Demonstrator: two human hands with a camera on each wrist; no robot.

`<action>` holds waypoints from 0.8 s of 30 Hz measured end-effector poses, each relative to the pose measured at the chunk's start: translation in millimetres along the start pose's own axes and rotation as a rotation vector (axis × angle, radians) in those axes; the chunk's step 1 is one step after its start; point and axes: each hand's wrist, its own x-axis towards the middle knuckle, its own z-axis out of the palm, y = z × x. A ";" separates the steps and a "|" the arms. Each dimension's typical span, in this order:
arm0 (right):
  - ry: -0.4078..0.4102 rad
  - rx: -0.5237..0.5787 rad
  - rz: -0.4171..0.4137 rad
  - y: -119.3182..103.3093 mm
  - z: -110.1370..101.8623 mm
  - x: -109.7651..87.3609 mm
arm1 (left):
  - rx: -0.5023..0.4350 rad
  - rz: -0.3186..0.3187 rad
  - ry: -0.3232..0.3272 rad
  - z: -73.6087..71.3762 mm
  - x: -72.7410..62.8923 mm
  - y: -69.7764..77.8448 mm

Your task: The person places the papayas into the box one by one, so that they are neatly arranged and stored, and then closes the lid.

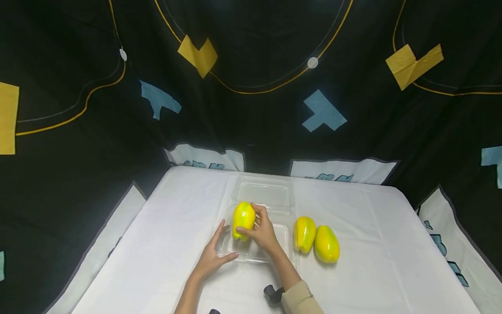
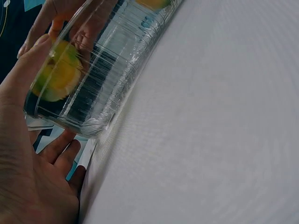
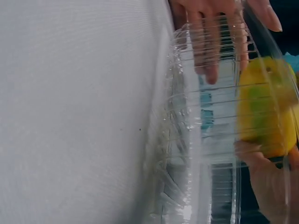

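A clear plastic clamshell tray (image 1: 284,244) lies open in the middle of the white table, its lid (image 1: 263,192) flat behind it. My right hand (image 1: 262,230) grips a yellow bell pepper (image 1: 243,219) just above the tray's left half. My left hand (image 1: 218,247) lies with straight fingers against the tray's front-left corner, thumb along the front rim. In the left wrist view my left palm (image 2: 28,177) sits beside the tray wall (image 2: 107,70), with the pepper (image 2: 56,77) seen through it. The right wrist view shows the tray rim (image 3: 194,140), the pepper (image 3: 266,107) and my left fingers (image 3: 210,42) behind the plastic.
Two more yellow peppers (image 1: 305,233) (image 1: 327,243) lie side by side on the table (image 1: 392,244) just right of the tray. Black cloth with yellow and blue patches (image 1: 321,111) hangs behind and on both sides. A small black device (image 1: 273,293) sits at my right wrist.
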 end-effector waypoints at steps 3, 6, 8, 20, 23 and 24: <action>-0.012 -0.060 0.032 15.9 2.6 4.0 | 0.003 -0.010 0.016 3.8 2.1 -13.3; -0.025 -0.129 0.042 26.2 4.5 5.9 | 0.017 -0.014 0.025 6.2 3.7 -23.6; -0.032 -0.155 0.042 22.8 5.4 4.1 | 0.034 -0.011 0.027 7.6 4.7 -30.1; -0.054 -0.334 0.051 26.3 11.4 4.2 | -0.014 -0.018 0.003 0.1 -1.4 2.0; -0.058 -0.378 0.056 27.1 14.6 4.0 | -0.013 -0.018 0.004 0.3 -1.3 1.3; -0.061 -0.384 0.063 27.5 15.5 3.9 | -0.013 -0.017 0.003 0.4 -1.4 1.2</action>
